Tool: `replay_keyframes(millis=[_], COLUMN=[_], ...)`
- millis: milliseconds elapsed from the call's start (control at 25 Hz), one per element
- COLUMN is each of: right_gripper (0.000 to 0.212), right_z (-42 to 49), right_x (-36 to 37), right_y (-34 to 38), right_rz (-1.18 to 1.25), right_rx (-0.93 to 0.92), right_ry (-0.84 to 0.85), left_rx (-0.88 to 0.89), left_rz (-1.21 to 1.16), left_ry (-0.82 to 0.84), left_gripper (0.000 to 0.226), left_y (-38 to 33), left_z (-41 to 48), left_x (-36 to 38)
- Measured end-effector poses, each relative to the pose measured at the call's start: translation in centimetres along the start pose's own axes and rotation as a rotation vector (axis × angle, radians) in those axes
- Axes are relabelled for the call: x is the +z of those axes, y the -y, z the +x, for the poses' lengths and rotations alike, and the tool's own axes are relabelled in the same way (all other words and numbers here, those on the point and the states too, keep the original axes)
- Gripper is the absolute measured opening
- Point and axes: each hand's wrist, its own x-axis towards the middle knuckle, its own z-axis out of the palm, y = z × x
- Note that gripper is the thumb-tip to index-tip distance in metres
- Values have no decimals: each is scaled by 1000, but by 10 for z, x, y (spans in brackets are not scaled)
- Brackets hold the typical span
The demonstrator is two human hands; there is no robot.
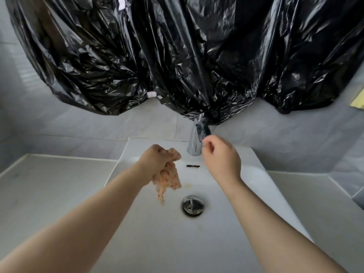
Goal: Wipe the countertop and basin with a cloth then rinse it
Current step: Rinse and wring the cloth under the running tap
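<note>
Though beside faucet (194,143), cloth (169,179) above basin (157,243).

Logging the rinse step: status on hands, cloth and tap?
Left hand grips cloth, bunched over basin. Right hand at tap, fingers curled, grip unclear. No stream seen. Black plastic hangs down to the tap.

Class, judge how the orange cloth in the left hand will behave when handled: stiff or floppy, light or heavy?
Probably floppy: the cloth bunches in the left hand and its free end hangs limp over the basin. Likely light, since one hand carries it. It might drip or cling if wet, but wetness cannot be judged here.
</note>
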Motion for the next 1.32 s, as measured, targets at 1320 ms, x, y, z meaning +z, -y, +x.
replay_keyframes(millis=[1320], right_gripper=[25], right_z=[-52], right_x=[93], right_y=[-80], right_rz=[701], right_rx=[630], right_ry=[298], left_rx=[16], left_rz=[-219], left_ry=[126], left_gripper=[12], left_y=[76], left_z=[25], left_x=[87])
